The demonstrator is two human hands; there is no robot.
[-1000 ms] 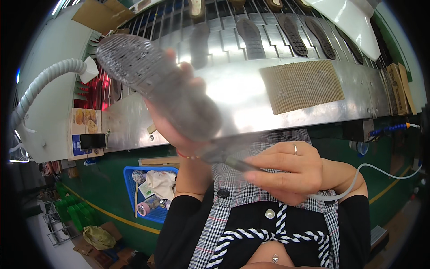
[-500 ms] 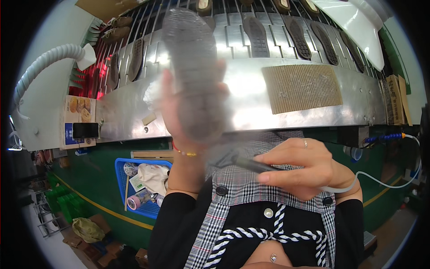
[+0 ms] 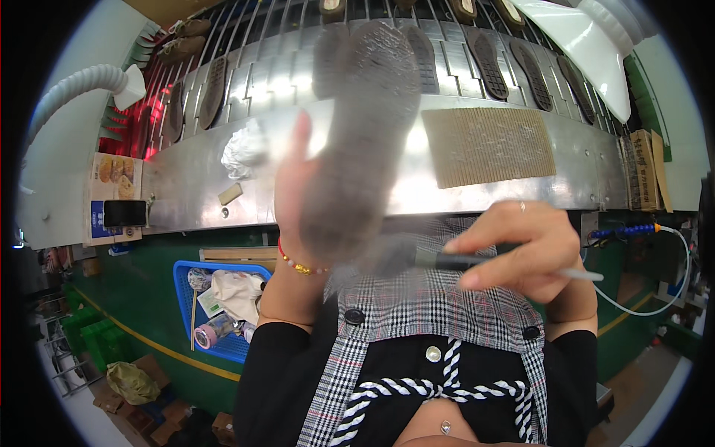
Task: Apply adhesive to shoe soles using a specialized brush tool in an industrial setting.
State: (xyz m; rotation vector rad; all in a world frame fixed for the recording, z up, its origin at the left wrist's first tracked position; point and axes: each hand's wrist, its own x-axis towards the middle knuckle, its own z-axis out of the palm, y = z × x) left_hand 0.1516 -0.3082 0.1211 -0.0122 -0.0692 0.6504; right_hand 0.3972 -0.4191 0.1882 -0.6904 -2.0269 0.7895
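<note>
A dark grey shoe sole (image 3: 365,127), smeared by motion, is held up over the front edge of the metal bench by my left hand (image 3: 290,186). The thumb stands up beside the sole's left edge, and the other fingers are hidden behind it. In my right hand (image 3: 521,246), thumb and fingers pinch the dark handle of a brush (image 3: 447,261) with a pale rear end. Its blurred head points left, close to the near end of the sole; whether they touch I cannot tell.
Several soles, such as this dark one (image 3: 488,65), lie on the slatted conveyor. A ribbed tan mat (image 3: 488,149), crumpled white wad (image 3: 242,153) and small beige block (image 3: 231,194) lie on the bench. A blue basket (image 3: 182,298) stands lower left; a white tube (image 3: 670,302) hangs right.
The sole has swung to the right, and its far end now leans right. My right hand has risen slightly, with the brush handle now nearly level.
</note>
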